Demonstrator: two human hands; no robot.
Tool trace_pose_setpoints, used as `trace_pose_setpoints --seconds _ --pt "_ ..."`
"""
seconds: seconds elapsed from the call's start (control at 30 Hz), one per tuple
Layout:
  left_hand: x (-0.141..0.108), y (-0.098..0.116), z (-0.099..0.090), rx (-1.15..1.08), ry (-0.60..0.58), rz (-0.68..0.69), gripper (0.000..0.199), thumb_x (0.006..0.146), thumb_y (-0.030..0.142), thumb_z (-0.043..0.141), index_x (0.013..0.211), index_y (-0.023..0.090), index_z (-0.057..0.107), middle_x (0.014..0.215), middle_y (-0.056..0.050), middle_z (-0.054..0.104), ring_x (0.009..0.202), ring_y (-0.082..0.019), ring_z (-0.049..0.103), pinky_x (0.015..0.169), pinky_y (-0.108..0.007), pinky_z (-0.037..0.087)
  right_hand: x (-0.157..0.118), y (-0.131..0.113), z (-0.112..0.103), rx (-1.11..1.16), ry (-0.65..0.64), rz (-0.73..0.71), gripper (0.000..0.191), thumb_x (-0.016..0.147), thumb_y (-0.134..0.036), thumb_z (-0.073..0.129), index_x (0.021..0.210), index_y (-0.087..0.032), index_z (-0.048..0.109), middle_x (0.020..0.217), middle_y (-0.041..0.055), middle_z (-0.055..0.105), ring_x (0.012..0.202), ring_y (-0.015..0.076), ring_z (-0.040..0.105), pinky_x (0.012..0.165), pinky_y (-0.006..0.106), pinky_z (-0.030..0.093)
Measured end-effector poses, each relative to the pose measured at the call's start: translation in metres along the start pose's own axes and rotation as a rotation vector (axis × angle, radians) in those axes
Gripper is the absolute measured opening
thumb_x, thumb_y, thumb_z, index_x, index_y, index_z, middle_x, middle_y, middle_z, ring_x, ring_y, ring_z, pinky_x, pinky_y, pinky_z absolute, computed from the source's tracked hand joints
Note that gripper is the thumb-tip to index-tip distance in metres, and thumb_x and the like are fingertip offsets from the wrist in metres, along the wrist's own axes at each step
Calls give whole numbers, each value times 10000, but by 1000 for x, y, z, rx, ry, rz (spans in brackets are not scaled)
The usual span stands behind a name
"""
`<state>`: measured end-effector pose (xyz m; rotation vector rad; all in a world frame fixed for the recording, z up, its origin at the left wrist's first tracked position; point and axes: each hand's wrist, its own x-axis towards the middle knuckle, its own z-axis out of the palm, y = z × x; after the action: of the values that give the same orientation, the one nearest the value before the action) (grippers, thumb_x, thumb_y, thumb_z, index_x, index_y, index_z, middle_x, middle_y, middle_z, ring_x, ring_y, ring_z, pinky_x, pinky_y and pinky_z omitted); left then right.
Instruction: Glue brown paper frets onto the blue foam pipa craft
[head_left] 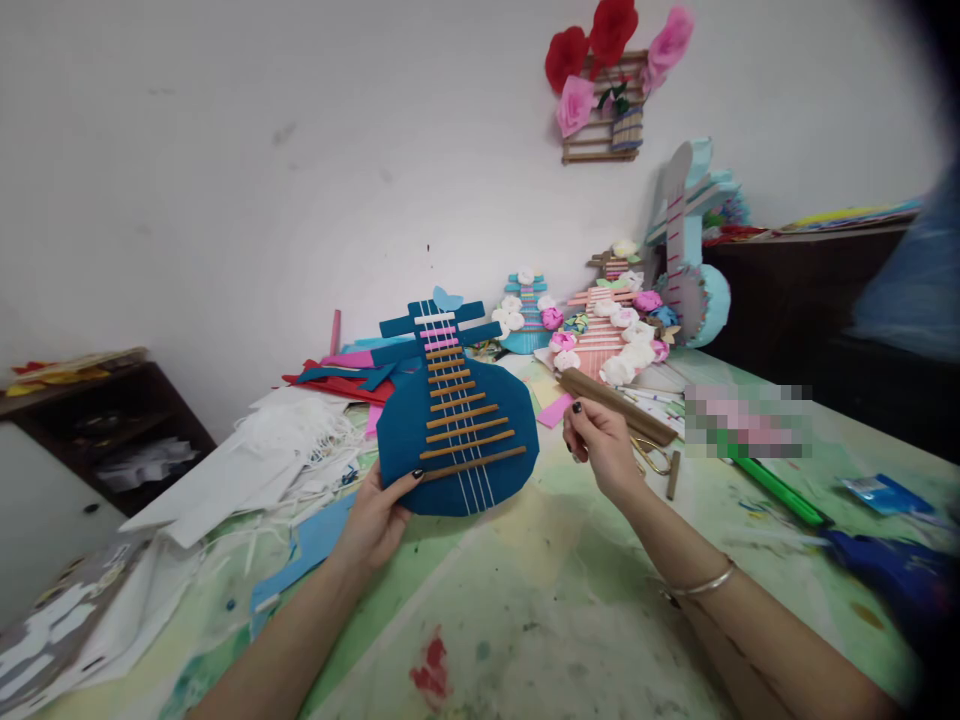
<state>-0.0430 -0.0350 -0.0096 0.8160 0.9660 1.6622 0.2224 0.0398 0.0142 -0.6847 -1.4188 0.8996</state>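
Note:
My left hand (382, 510) grips the lower left edge of a dark blue paper lute (401, 420), thumb on its front. The lute is tilted up above the table, its neck pointing away. Brown strips run across its front, with pink and white ones near the neck and thin white strings lengthwise. A small light blue paper piece (448, 298) sits at its top. To the right, apart from the lute, my right hand (604, 445) is closed with thumb and finger pinched together; whatever they hold, if anything, I cannot make out. Just behind it lies a brown strip of paper (622, 405).
Gold-handled scissors (654, 458), a green cutter (780, 490) and a blue glue gun (892, 580) lie at right. White sheets and scraps (247, 460) cover the left. Finished flowered lutes (600, 340) and a light blue banjo-like model (694, 270) stand by the wall.

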Motion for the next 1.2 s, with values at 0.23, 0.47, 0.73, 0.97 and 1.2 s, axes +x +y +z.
trace_pose_setpoints --seconds 0.23,0.47,0.73,0.97,1.2 --pt "0 -1 -2 -1 10 6 668 645 154 755 1258 225 499 1152 -85 654 1039 -254 626 844 -362 544 8 8 -13 -98 311 -14 401 819 -449 556 537 -169 501 432 -65 318 416 71 266 427 239 167" --pt "0 0 -1 30 -17 26 696 630 179 774 1265 222 491 1120 -72 673 996 -239 643 839 -354 539 23 11 -36 -101 657 -93 290 812 -414 500 625 -192 491 490 -61 389 434 90 325 435 231 240" --pt "0 -1 -3 26 -40 13 690 629 188 782 1256 226 497 1148 -72 663 1006 -235 638 844 -356 540 21 -7 -33 -109 650 -96 176 666 -316 676 714 -159 613 594 15 617 529 143 544 523 269 432" --pt "2 -2 -4 10 -42 12 678 608 152 784 1228 196 515 1084 -79 685 964 -237 650 809 -346 543 29 -7 -56 -189 845 -187 228 768 -347 581 623 -201 483 507 -47 501 440 110 464 443 243 379" --pt "1 -3 -3 9 -57 -4 631 585 138 782 1172 183 555 1043 -73 700 935 -236 657 798 -342 533 24 -2 -51 -341 739 -163 421 846 -419 497 496 -186 482 433 -32 436 427 102 388 454 256 316"
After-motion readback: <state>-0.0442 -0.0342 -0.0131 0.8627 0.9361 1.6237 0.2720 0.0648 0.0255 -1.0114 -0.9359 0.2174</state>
